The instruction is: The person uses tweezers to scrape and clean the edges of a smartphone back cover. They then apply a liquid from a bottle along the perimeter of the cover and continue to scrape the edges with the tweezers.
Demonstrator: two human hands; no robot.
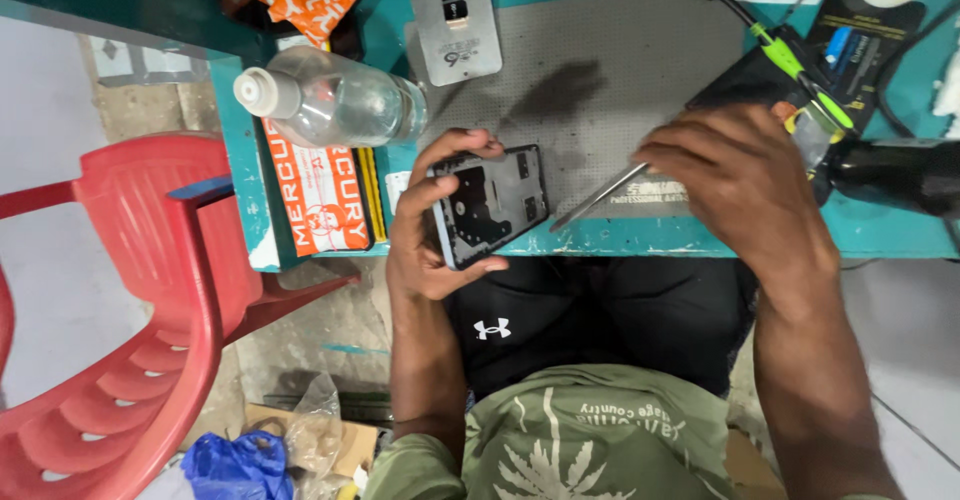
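My left hand (pixel 428 222) grips an opened black phone (pixel 492 203) with its back cover off and its inner parts showing, held at the near edge of the teal workbench (pixel 640 238). My right hand (pixel 735 185) holds metal tweezers (pixel 598 197), whose tips point left towards the phone and stop just short of it. Both hands hover over the front part of a grey work mat (pixel 600 80).
A clear plastic bottle (pixel 330 100) lies on its side left of the phone, above a red and white box (pixel 318 198). A green-handled screwdriver (pixel 780 50) and a silver phone back panel (pixel 455 20) lie farther back. A red plastic chair (pixel 130 310) stands at left.
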